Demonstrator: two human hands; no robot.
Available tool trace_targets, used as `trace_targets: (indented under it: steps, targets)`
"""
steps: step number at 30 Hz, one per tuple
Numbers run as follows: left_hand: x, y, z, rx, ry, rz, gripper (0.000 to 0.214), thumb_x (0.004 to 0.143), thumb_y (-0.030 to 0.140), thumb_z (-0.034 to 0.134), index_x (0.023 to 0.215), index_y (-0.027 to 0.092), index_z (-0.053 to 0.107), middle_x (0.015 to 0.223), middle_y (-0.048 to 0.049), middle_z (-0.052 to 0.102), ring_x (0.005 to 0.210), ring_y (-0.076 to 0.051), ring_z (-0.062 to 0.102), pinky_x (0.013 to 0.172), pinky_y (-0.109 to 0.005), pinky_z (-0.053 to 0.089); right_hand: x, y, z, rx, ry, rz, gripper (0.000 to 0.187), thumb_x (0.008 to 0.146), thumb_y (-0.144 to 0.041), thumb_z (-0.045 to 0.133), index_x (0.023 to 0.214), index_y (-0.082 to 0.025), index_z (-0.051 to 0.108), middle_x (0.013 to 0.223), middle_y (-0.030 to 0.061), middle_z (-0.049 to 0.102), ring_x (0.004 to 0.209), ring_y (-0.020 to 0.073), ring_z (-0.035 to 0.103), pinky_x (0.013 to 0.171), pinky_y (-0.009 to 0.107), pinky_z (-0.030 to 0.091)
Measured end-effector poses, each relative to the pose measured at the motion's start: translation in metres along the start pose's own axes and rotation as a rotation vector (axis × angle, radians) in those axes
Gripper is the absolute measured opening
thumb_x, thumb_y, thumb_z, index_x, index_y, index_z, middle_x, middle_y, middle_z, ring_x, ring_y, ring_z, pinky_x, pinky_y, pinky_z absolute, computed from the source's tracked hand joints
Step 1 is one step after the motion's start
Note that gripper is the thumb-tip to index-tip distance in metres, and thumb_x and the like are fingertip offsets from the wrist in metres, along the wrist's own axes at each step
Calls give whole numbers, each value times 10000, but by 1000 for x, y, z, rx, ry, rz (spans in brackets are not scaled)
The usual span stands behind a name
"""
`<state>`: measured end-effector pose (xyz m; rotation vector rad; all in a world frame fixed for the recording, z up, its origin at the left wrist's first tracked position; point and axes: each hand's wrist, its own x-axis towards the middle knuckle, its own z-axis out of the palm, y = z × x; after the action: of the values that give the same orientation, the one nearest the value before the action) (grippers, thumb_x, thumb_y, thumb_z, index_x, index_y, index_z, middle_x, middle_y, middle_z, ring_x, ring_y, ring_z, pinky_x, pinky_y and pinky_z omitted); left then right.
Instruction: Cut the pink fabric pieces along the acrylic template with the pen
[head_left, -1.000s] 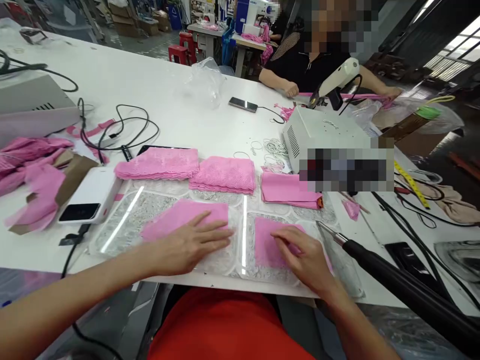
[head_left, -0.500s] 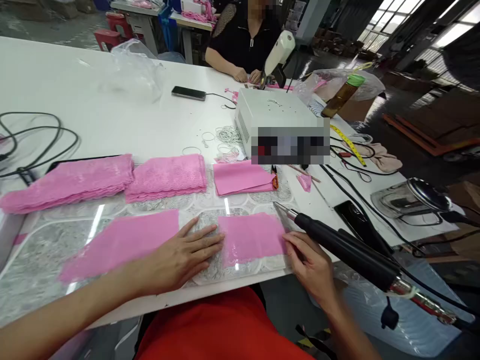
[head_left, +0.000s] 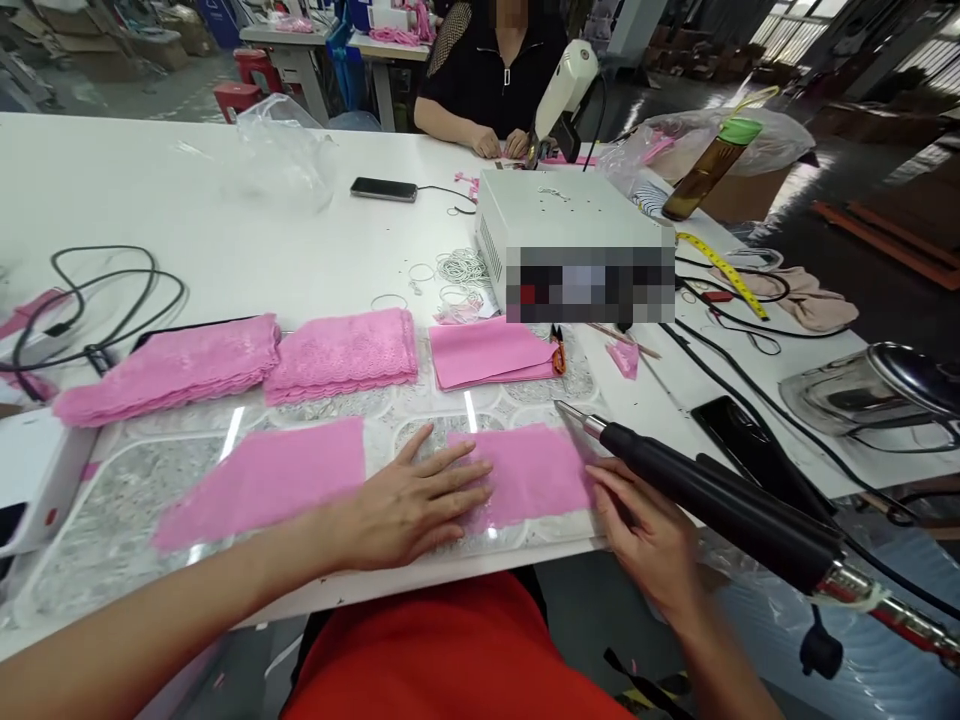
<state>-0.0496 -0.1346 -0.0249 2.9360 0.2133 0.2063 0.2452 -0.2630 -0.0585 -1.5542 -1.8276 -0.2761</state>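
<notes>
Left hand (head_left: 409,500): laid flat with fingers spread, no grip closed; the fingertips (head_left: 480,470) rest on the left edge of the small pink fabric piece (head_left: 536,475).
Right hand (head_left: 649,525): held open at the near edge of the worktop (head_left: 225,190), fingers loosely extended and nothing grasped; the fingertips touch the right edge of the same piece, just under the black handheld tool (head_left: 712,495).
Small pink fabric piece: lying flat on the clear patterned mat (head_left: 105,510), between the two hands, near the front edge.
Black handheld tool: lying slanted beside the right hand, its metal tip (head_left: 570,412) pointed at the far right corner of the piece.
Larger pink fabric piece (head_left: 266,480): flat on the mat, left of the left hand.
Stacks: two pink lace stacks (head_left: 169,365) (head_left: 345,350) and a folded plain pink stack (head_left: 487,352) are ranged along the far side of the mat.
White machine box (head_left: 562,215): set behind the stacks.
Co-worker: a person in black (head_left: 491,70) is seated at the far side.
</notes>
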Motion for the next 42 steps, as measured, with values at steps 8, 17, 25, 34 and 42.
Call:
trace_targets:
  steps: [8,17,25,34,42]
  targets:
    - [-6,0,-1,17,17,-23,378,1043,350,383,1339,179,546,1449,-23,504,1468,-244,246,1178,-524,-187,0,-10,-1,37,4,-106,367,797,10,651,1121,-163,658,1008,79,706,948,168,673,910,272,529]
    - [9,0,3,76,13,12,402,1050,419,337,1325,233,565,1456,3,492,1461,-225,271,1152,-515,-236,-1,-27,3,132,-92,-220,343,795,-3,649,1104,-153,666,1044,112,675,1004,225,609,883,394,527]
    - [-5,-1,4,150,122,30,345,1030,375,433,1271,191,598,1402,-25,556,1455,-241,284,1193,-559,-129,-5,-25,4,113,-40,-171,386,793,-13,661,1148,-165,652,1060,108,665,1025,227,607,902,399,528]
    - [-9,0,1,156,163,41,302,1019,337,465,1225,173,613,1324,-59,619,1424,-242,353,1210,-562,-66,-4,-10,-2,4,35,-9,417,838,-63,626,1222,-227,634,1078,79,685,994,193,669,862,289,564]
    - [-2,-6,1,176,87,3,434,1021,475,405,1352,226,535,1435,-10,520,1459,-243,273,1189,-524,-159,-11,-4,4,-29,38,-7,397,840,-94,634,1213,-227,646,1080,88,697,987,208,684,894,314,577]
